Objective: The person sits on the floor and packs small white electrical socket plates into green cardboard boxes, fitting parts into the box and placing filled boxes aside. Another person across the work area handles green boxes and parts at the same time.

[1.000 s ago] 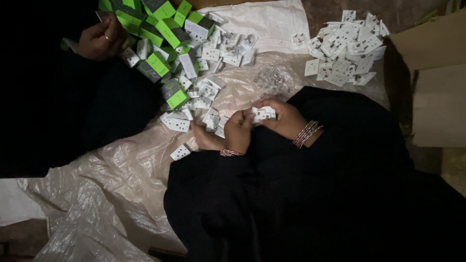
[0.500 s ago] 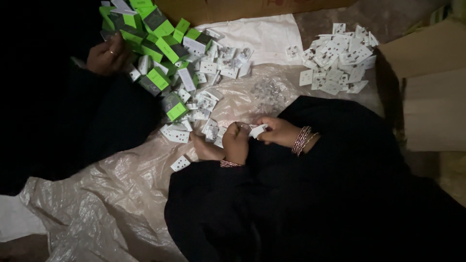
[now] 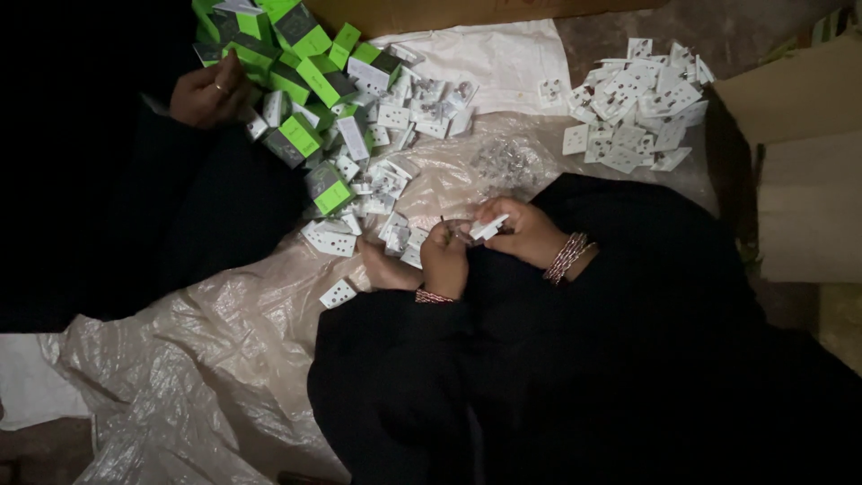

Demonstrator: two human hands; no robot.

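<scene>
In the head view, the person's right hand (image 3: 525,233) pinches a small white socket plate (image 3: 489,229) by its edge, fingers closed on it, just in front of the dark sleeves. The left hand (image 3: 444,260) is curled tight around a thin dark tool or pin (image 3: 444,224) that pokes up from the fist; what exactly it is cannot be told in the dim light. The two hands meet over the crinkled plastic sheet (image 3: 224,359) spread on the floor.

To do this fitting well, I judge the plate should be kept flat and steady between thumb and forefinger, held by its edges so the face with the holes stays free, and the thin part brought in straight, not at a slant; working low over the sheet means a dropped piece lands where it can be found.

Just beside the hands lies a loose scatter of white plates (image 3: 359,193). Further off at the upper right sits a separate heap of white plates (image 3: 633,112), well apart from the first. Between them lies a clear plastic bag (image 3: 507,162) with small metal bits inside. A pile of green and grey boxes (image 3: 305,85) fills the upper left, closed as far as shows; another person's hand (image 3: 206,94) rests on it. A plain cardboard box (image 3: 799,171) stands at the right, its contents hidden.
</scene>
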